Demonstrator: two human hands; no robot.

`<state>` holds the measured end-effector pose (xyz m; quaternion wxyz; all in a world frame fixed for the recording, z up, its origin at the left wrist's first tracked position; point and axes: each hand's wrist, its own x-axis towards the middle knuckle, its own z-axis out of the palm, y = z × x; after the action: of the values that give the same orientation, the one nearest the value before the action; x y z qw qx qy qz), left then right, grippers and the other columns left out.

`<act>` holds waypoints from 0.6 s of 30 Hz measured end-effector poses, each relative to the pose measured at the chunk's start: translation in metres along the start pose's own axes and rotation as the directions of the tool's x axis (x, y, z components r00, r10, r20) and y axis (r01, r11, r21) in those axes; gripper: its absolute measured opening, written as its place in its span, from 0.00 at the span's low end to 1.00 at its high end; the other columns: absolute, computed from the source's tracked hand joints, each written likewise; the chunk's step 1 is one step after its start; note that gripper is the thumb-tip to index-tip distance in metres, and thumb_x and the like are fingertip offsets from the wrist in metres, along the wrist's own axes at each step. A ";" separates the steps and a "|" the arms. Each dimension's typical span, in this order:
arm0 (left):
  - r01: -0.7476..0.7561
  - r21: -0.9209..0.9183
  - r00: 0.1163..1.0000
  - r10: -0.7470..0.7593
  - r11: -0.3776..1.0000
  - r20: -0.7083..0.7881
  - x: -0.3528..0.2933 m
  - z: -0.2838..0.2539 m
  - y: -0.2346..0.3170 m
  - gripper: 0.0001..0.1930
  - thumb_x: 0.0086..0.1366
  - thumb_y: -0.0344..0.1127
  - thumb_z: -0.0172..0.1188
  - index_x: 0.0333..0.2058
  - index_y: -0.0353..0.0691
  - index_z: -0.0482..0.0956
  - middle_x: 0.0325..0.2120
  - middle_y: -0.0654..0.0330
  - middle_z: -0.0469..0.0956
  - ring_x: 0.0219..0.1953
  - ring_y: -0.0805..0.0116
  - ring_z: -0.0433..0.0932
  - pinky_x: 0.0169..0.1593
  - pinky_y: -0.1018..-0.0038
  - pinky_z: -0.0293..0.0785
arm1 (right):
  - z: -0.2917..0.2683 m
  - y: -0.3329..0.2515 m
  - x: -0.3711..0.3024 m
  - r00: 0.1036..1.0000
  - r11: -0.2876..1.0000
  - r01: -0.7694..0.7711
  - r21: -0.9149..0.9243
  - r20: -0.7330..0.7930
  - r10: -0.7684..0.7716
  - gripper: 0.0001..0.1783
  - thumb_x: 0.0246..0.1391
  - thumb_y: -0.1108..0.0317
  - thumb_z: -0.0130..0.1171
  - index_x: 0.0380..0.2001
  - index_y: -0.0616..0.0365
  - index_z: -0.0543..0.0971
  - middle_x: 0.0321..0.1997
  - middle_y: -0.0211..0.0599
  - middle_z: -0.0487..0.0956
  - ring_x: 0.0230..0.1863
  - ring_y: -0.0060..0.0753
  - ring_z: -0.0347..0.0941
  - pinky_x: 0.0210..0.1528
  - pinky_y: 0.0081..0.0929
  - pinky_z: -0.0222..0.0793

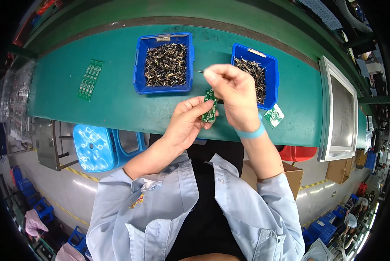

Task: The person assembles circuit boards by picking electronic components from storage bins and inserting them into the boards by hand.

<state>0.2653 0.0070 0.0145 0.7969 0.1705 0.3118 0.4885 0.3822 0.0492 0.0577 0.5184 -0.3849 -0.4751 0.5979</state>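
**Head view: small part meets green board**

Head camera looks down on my two hands, raised close together over the near edge of the green bench (116, 100). My left hand (184, 124) is closed around a narrow green circuit board (210, 106), thumb and fingers gripping its lower half so the strip stands nearly upright. My right hand (234, 93) sits just above and beside it, fingertips pinched shut on a tiny dark component (201, 71) whose end pokes out to the left.

To do this well, I judge I should keep the board steady against my left fingers, hold the part by its body, and line its thin legs up straight before pressing, since bent legs would miss their holes.

Beyond my hands stand two blue plastic bins: one (163, 63) ahead of my left hand, one (256, 74) just behind my right, both heaped with dark, wiry, bristly parts. A flat panel of green boards (90, 79) lies far off to my left, matte and rectangular. A loose green board piece (273, 115) rests just right of my wrist.
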 end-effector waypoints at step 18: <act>0.046 0.066 0.997 -0.042 0.997 -0.067 0.006 0.004 -0.002 0.09 0.56 0.30 0.53 0.35 0.33 0.72 0.22 0.57 0.75 0.17 0.80 0.69 0.18 0.89 0.63 | -0.082 -0.017 0.020 0.988 0.292 0.131 -0.947 0.149 0.040 0.04 0.35 0.74 0.57 0.20 0.61 0.74 0.22 0.36 0.75 0.23 0.40 0.70 0.28 0.29 0.64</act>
<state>0.2715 0.0118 0.0141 0.7906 0.1741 0.3578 0.4655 0.4612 0.0832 0.0538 0.1692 -0.5597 -0.7837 0.2094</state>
